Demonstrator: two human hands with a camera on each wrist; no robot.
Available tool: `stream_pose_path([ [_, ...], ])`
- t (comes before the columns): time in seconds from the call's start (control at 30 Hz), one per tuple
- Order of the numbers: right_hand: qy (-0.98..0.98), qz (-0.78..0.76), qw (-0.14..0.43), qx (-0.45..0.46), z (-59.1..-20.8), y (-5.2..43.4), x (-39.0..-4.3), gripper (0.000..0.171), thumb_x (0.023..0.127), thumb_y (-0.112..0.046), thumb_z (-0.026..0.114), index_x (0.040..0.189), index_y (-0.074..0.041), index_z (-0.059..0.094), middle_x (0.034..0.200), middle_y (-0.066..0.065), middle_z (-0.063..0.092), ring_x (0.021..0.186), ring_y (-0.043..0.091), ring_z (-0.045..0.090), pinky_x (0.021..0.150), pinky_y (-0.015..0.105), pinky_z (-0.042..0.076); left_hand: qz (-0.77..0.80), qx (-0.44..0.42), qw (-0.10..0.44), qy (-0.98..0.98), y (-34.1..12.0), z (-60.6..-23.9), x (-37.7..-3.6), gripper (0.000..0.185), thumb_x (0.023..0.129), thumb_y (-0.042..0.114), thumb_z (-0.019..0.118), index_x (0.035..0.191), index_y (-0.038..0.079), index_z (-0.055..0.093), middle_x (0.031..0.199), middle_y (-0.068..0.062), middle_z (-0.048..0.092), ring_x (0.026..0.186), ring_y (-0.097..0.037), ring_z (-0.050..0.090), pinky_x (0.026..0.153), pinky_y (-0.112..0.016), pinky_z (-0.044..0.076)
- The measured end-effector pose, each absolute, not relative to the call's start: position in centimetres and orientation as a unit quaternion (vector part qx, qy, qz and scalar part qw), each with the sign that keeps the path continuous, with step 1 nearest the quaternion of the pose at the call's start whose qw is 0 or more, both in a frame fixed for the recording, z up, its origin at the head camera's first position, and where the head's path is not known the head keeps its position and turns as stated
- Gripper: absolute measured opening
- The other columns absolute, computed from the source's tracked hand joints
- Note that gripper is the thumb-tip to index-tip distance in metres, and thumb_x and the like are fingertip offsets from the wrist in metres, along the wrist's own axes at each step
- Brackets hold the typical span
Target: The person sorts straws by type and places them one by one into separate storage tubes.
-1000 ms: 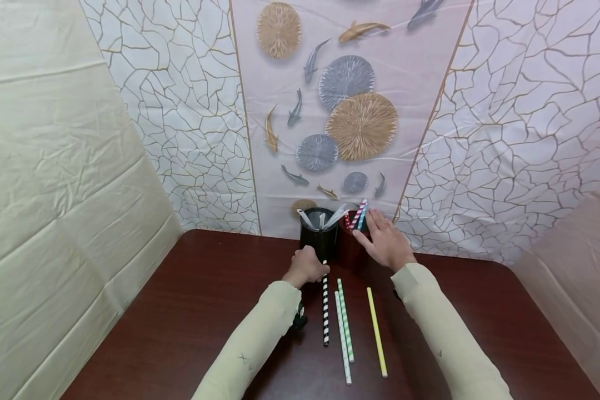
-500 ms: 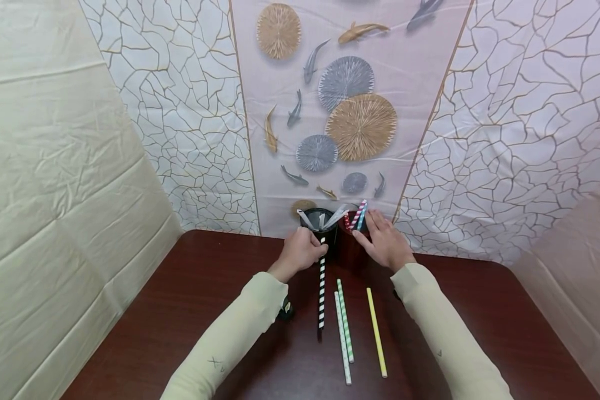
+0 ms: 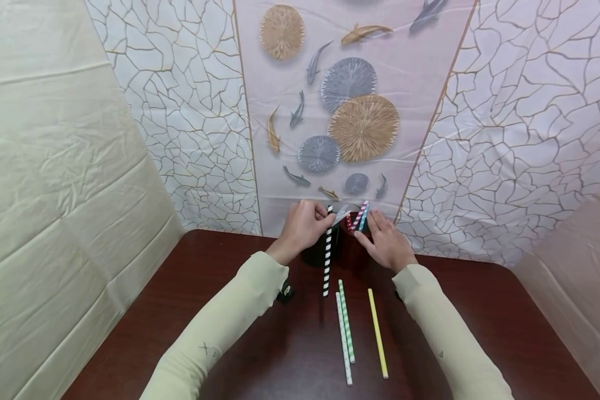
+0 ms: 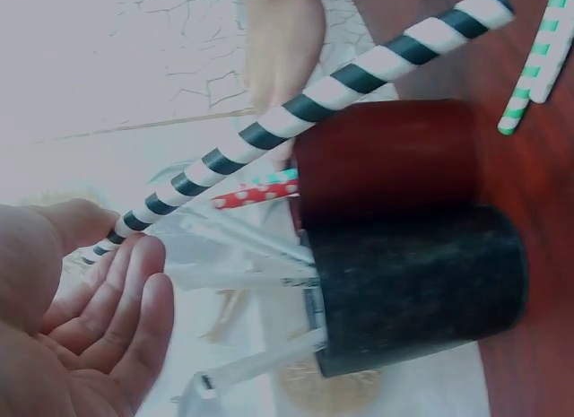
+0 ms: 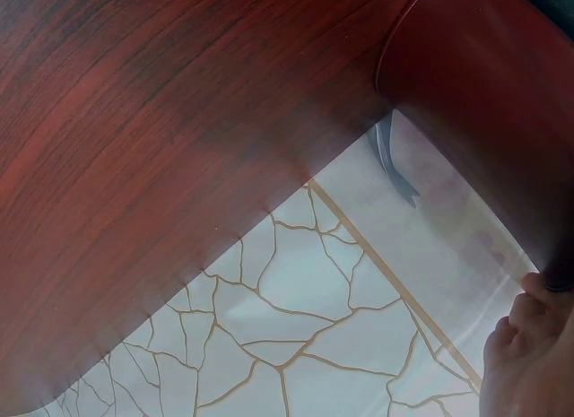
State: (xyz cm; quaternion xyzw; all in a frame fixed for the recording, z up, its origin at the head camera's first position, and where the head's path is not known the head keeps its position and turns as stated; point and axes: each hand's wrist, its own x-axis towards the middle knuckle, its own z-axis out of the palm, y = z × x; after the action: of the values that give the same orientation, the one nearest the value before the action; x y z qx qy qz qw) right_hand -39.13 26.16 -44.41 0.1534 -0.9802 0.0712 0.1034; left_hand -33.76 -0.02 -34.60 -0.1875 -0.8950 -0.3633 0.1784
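A black-and-white striped straw (image 3: 327,253) hangs nearly upright, off the table, before the black cup (image 3: 316,254).

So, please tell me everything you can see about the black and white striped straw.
The black and white striped straw looks like paper, a straight tube with spiral stripes. The left hand pinches its upper end and holds it off the table, nearly upright, slightly tilted. It hangs in front of the black cup; whether they touch is unclear. Its lower end hangs above the table.
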Motion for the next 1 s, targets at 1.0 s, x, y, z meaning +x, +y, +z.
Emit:
stream_pose_path([
  [1.0, -0.978, 0.070, 0.117, 0.156, -44.4, 26.0, -39.0, 0.087, 0.111, -0.062, 0.031, 0.165, 0.006, 0.024, 0.173, 0.027, 0.022, 0.163, 0.043, 0.020, 0.131, 0.057, 0.023, -0.395, -0.203, 0.297, -0.845, 3.5, -27.5, -34.9, 0.022, 0.102, 0.030, 0.073, 0.101, 0.009, 0.076, 0.094, -0.004, 0.082, 0.087, -0.014, 0.077, 0.085, -0.030, 0.059],
])
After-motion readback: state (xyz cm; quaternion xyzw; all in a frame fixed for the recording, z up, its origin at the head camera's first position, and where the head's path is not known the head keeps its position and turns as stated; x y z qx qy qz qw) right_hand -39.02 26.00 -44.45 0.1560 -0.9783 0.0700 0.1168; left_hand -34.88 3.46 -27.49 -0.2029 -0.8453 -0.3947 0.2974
